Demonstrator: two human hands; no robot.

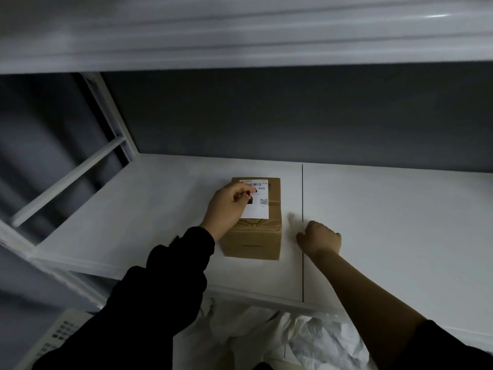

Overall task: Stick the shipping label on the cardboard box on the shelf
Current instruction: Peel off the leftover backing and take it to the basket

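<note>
A small brown cardboard box (256,241) stands on the white shelf (386,222), near its front edge. A white shipping label (260,206) with a barcode and QR code lies on the box's top. My left hand (229,206) rests on the label's left part, fingers curled and pressing down, covering that side of it. To the right of the box, apart from it, my right hand (320,237) rests on the shelf board in a loose fist with nothing visible in it.
A dark seam (302,236) runs front to back across the shelf just right of the box. An upper shelf (240,36) hangs overhead. A white frame post and crossbar (80,172) stand at the left. Crumpled white plastic (306,340) lies below the front edge.
</note>
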